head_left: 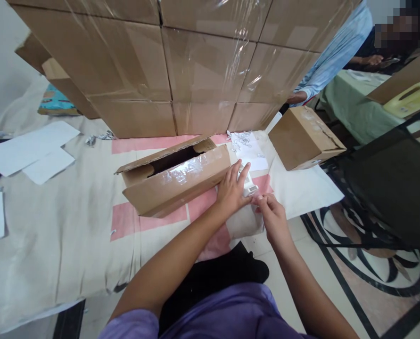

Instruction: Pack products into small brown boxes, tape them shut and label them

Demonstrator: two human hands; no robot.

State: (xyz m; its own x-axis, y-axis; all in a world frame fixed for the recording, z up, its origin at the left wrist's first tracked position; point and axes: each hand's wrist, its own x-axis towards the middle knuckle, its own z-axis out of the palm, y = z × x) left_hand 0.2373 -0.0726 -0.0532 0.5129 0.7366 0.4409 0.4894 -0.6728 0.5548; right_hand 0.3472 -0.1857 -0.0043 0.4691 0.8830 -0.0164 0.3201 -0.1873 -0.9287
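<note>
My left hand rests beside the long cardboard box, its fingers spread against a small white object. That object looks like a plastic case or dispenser, partly hidden by my fingers. Close by on the right, my right hand has its thumb and fingertips pinched together near my left thumb. Whatever lies between those fingertips is too small to make out. Just beyond, a white sheet carries a scatter of small clear pieces. A slot gapes along the top of the long box, dark inside.
Plastic-wrapped cartons rise behind the work surface. An open carton lies at the right, near a person's blue sleeve. White papers are spread at the left. A black chair stands right, and a yellow jug behind it.
</note>
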